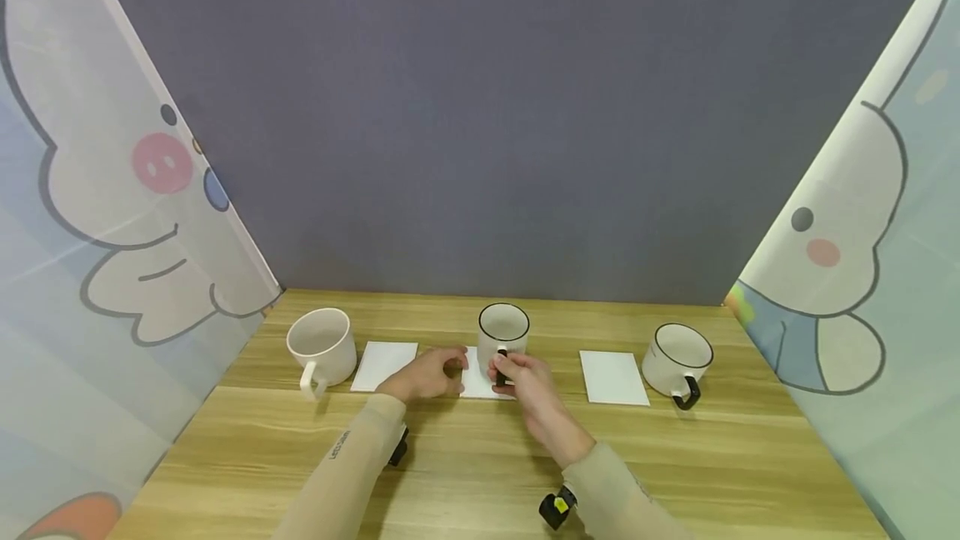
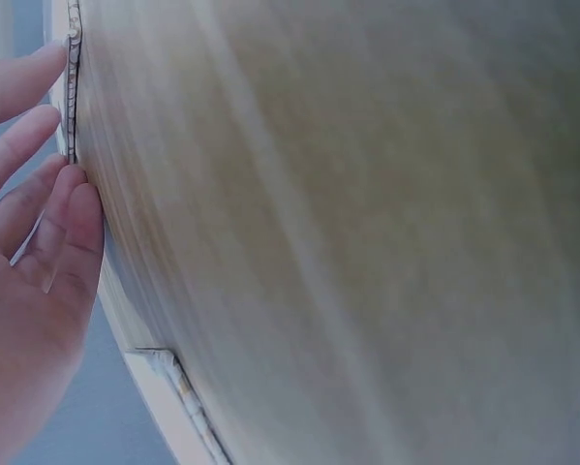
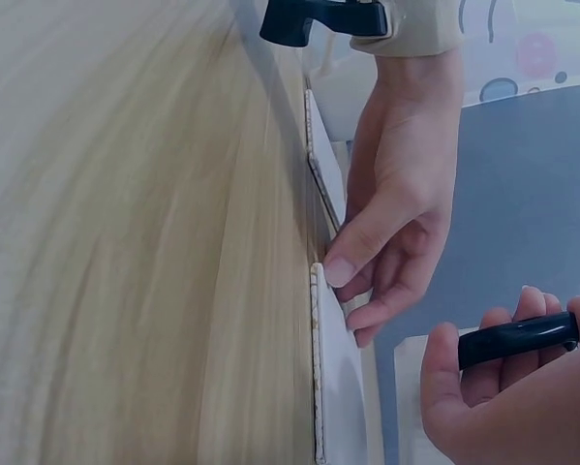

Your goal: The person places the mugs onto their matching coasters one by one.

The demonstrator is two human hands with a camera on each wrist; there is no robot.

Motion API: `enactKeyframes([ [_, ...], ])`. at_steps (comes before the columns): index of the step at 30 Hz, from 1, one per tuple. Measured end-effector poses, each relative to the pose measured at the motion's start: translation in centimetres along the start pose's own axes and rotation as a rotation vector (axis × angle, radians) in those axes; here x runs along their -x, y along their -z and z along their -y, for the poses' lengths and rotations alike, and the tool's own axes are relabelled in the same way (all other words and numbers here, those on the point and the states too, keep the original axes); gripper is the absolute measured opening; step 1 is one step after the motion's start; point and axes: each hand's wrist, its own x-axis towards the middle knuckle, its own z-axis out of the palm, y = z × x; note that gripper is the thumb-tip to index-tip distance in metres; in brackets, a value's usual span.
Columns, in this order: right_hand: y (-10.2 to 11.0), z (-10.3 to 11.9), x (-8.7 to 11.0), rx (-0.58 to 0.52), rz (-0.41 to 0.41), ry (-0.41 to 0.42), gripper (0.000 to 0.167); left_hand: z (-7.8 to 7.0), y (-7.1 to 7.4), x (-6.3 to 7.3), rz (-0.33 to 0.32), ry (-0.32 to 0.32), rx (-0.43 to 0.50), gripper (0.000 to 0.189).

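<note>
A white mug (image 1: 491, 347) with a black rim stands upright in the middle of the head view. My right hand (image 1: 534, 398) grips its black handle (image 3: 517, 339). Below the mug is a flat white square card (image 1: 474, 382); in the right wrist view a narrow gap seems to separate the mug's base from it. My left hand (image 1: 426, 375) touches that card's left edge, thumb and fingers loosely bent. Just left of this hand lies another white square card (image 1: 381, 363). The mug partly hides the middle card.
A wide white mug (image 1: 322, 344) with a white handle stands at the left. On the right, another black-handled mug (image 1: 671, 361) stands beside a third white card (image 1: 613, 377). A grey backdrop (image 1: 480, 123) rises behind the wooden table (image 1: 465, 473), with cartoon-printed curtains on both sides.
</note>
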Motion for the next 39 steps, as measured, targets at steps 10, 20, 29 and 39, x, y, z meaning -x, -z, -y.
enactKeyframes([
  [10, -0.5, -0.2, -0.6, -0.004, 0.024, -0.009, 0.026, 0.3, 0.0, -0.1, 0.007, -0.009, 0.023, 0.027],
  [20, -0.9, -1.0, -0.9, -0.012, 0.011, -0.021, 0.026, 0.4, 0.1, -0.1, 0.013, 0.000, 0.031, 0.027],
  [29, -1.2, -1.4, -0.7, 0.007, 0.020, -0.025, 0.026, 0.4, 0.1, -0.2, 0.008, -0.010, 0.045, 0.027],
  [39, -1.4, -1.8, 0.1, 0.020, 0.021, -0.030, 0.029, 0.2, 0.0, 0.0, -0.011, -0.012, 0.006, 0.027],
])
